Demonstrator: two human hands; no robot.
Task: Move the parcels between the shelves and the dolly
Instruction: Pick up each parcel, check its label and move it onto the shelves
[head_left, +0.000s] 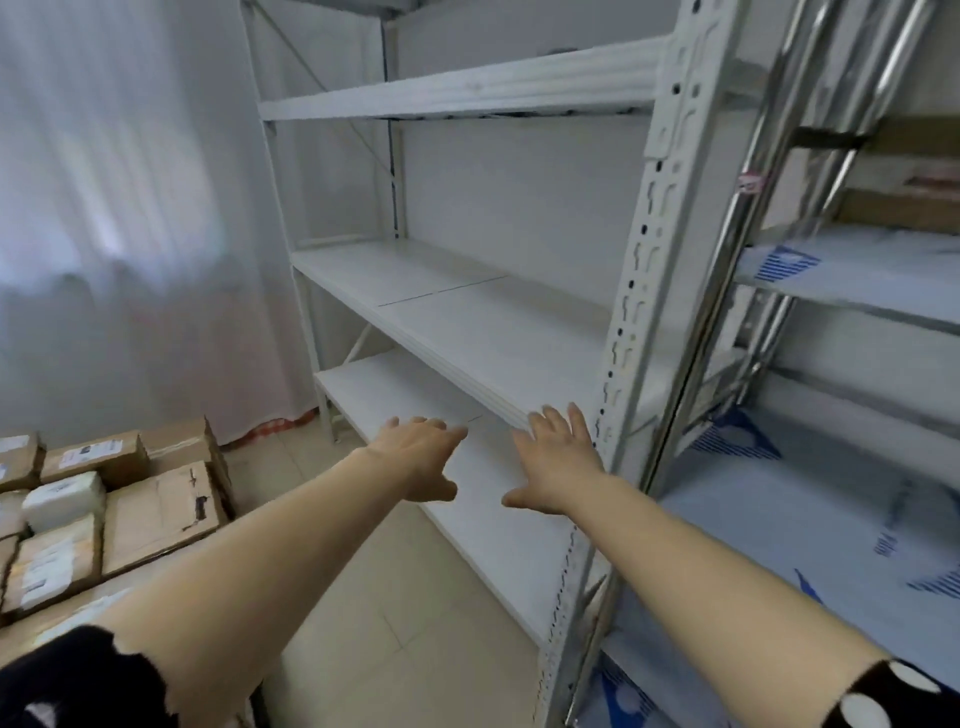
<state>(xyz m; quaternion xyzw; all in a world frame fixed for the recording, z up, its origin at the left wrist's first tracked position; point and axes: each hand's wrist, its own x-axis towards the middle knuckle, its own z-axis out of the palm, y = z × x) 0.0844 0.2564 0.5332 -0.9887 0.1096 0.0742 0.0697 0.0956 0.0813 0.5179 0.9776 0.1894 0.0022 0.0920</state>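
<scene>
White curtain (130, 208) at left, pale tiled floor (405, 597), chrome tubes (748, 223) at right

Hands: two, left hand (421, 462) and right hand (556, 462).
Sleeves, black with white dots: two, left sleeve (78, 680), right sleeve (893, 696).
White rack (649, 260), far centre: one, with three boards showing: top board (467, 88), middle board (493, 332), low board (374, 400).
Chrome rack (753, 218), right: one, with three sheeted shelves in view.
Brown boxes (161, 514), near left: at least six; the frame edge cuts the stack.
White parcels (62, 499), among them: two.
Curtain (130, 208), far left: one.
</scene>
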